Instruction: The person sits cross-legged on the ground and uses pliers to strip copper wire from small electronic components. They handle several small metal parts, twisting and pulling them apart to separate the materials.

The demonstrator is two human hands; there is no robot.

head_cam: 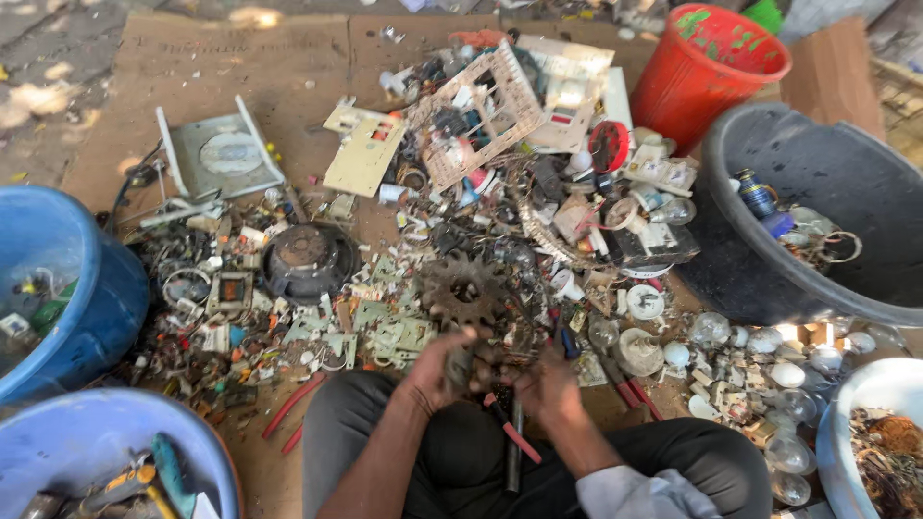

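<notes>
you sit on the floor at a cardboard sheet [192,58] spread with scrap. biggest things first: a black tub [817,192] at your right with bulbs and a ring in it, a red bucket [707,67] behind it, a blue tub [58,288] at your left, another blue basin [96,452] with tools near your left knee, a white bowl [885,384] at far right. the scrap pile [519,173] of circuit boards, switch plates and wire fills the middle. a dark round speaker part [308,259] lies left of centre, a rusty gear [463,288] just ahead of your hands, loose glass bulbs [769,365] to the right.

your left hand [437,370] has its grip closed around a small dark scrap piece [460,367], held over your lap. your right hand [548,389] is closed on red-handled pliers [510,432], handles pointing down toward your lap. the jaws look hidden between the hands.

step in hand, as i judge it: stripping the piece with the pliers. next move likely needs a firm hold and a steady bite.
</notes>
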